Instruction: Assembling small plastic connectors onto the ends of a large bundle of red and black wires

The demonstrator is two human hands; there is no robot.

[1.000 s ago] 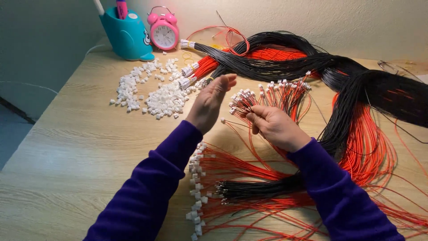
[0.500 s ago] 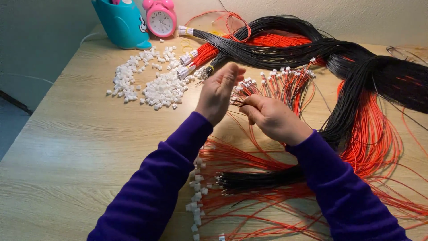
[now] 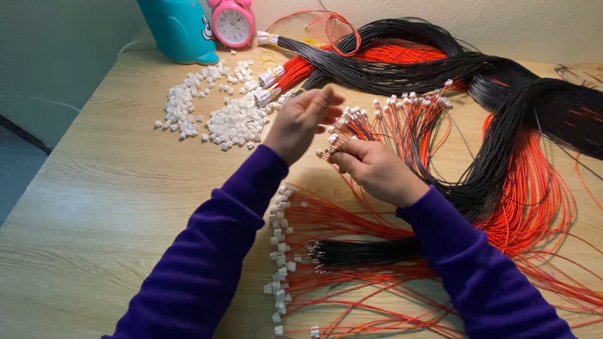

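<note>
My right hand (image 3: 372,167) is closed around a bunch of thin red and black wires (image 3: 402,125) whose tips carry small white connectors. The bunch fans out up and to the right over the wooden table (image 3: 113,207). My left hand (image 3: 303,120) hovers just left of the wire tips, fingers together and slightly curled, touching or nearly touching the nearest connectors. I cannot tell if it pinches one. Both arms wear purple sleeves. A pile of loose white connectors (image 3: 232,122) lies left of my left hand.
Long bundles of black wires (image 3: 502,88) and red wires (image 3: 534,188) loop across the right side. Finished red wires with white connectors (image 3: 282,251) lie between my forearms. A teal holder (image 3: 179,28) and a pink alarm clock (image 3: 233,22) stand at the back.
The camera view has tilted down a little, so the table's things sit higher in the frame. My left hand's fingers have closed in toward the wire tips held in my right hand.
</note>
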